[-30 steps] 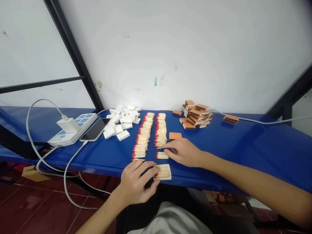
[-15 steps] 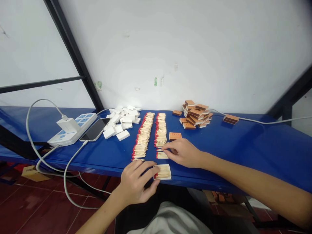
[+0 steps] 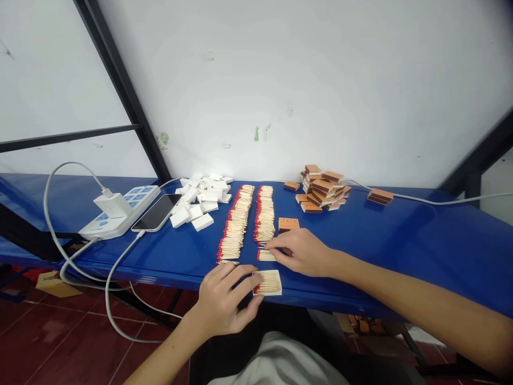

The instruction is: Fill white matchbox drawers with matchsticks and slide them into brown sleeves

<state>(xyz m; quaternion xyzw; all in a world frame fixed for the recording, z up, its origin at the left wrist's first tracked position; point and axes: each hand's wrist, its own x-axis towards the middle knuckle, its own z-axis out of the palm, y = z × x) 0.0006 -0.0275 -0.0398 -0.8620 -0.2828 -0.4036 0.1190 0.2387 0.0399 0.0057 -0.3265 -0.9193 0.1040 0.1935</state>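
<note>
My left hand (image 3: 229,299) grips the left end of a small white matchbox tray (image 3: 280,283) at the table's front edge. Red-headed matches (image 3: 269,282) lie in that tray, heads to the left. Just behind it, my right hand (image 3: 300,252) has thumb and forefinger pinched at the near part of the right-hand row of matches (image 3: 264,214); a match or so shows at the fingertips. Another long row of matches (image 3: 234,224) runs parallel on the left. An orange matchbox sleeve (image 3: 288,224) lies directly behind my right hand.
White trays (image 3: 203,198) are heaped at the back left. Orange matchboxes (image 3: 323,188) are piled at the back right, and a few (image 3: 380,196) lie apart. A phone (image 3: 156,213), a power strip (image 3: 120,213) and white cables occupy the left side of the blue table (image 3: 420,240).
Almost nothing differs. My right fingertips have shifted very slightly at the row of matches, while my left hand stays on the tray.
</note>
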